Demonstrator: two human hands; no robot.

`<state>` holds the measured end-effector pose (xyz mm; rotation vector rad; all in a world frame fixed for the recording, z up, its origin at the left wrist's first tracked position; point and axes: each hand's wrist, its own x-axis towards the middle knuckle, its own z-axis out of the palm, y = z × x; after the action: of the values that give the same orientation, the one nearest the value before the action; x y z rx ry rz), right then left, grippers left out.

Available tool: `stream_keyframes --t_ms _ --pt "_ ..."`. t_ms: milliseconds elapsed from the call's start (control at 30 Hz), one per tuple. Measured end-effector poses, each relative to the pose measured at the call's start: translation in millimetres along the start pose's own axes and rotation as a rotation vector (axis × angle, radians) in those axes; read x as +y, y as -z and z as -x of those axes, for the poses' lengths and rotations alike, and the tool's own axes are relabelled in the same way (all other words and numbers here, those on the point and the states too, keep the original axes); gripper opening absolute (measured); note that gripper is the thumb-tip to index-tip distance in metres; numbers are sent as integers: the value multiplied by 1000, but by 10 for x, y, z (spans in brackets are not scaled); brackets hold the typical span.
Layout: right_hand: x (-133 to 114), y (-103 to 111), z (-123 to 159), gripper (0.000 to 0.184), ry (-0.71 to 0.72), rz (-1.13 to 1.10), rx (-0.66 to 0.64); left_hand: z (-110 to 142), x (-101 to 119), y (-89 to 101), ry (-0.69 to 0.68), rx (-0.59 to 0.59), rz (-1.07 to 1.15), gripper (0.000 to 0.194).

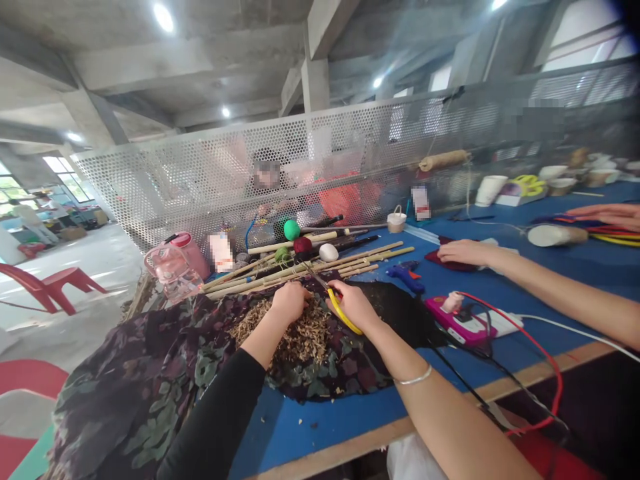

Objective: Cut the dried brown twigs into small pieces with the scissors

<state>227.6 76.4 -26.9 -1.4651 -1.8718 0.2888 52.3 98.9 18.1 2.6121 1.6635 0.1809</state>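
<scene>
My right hand (350,305) grips scissors with yellow handles (344,316), the blades pointing up and to the left. Close beside it, my left hand (291,301) is closed, fingers bent down over a heap of brown dried plant bits (303,340); whatever it pinches is hidden. The heap lies on dark floral cloth (193,347) spread over the blue table. Just beyond both hands lie several thin bamboo sticks (380,255), with a dark red yarn ball (302,247), a white ball (329,253) and a green ball (291,230) among them.
A blue glue gun (406,275) and a magenta power strip (463,323) with trailing cords lie to the right. Another person's hand (465,255) rests on dark red material. A pink jug (186,257) stands at left; a perforated metal screen (200,177) runs behind.
</scene>
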Motion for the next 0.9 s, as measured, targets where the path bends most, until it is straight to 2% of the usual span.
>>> stream_keyframes --t_ms 67,167,267,367,467,533,600,633,700,800,833,900 --pt "-9 -11 2 35 1 -3 1 -7 17 -6 13 1 5 16" --pt "-24 -21 6 34 5 -16 2 60 14 5 27 39 23 20" --pt "-44 -32 18 34 16 -37 1 248 -42 10 49 192 157 23" --pt "-66 -62 32 34 23 -61 7 517 -116 -13 164 357 309 23" --pt "-82 -103 40 35 8 -86 34 691 -155 -38 238 417 307 21" --pt "-86 -119 39 36 -9 -101 62 665 -150 -43 206 438 260 23" --pt "-80 -121 36 37 -20 -112 85 521 -122 -45 139 419 210 28" --pt "-74 -118 33 37 -22 -115 94 419 -102 -51 104 368 186 28" --pt "-58 -108 28 36 -25 -120 106 201 -52 -79 81 226 127 34" --pt "-34 -93 21 35 -24 -146 102 -45 25 -156 96 13 63 56" --pt "-29 -87 19 35 -24 -153 98 -90 46 -179 94 -26 50 58" --pt "-29 -74 16 36 -24 -152 95 -126 74 -195 75 -49 36 49"
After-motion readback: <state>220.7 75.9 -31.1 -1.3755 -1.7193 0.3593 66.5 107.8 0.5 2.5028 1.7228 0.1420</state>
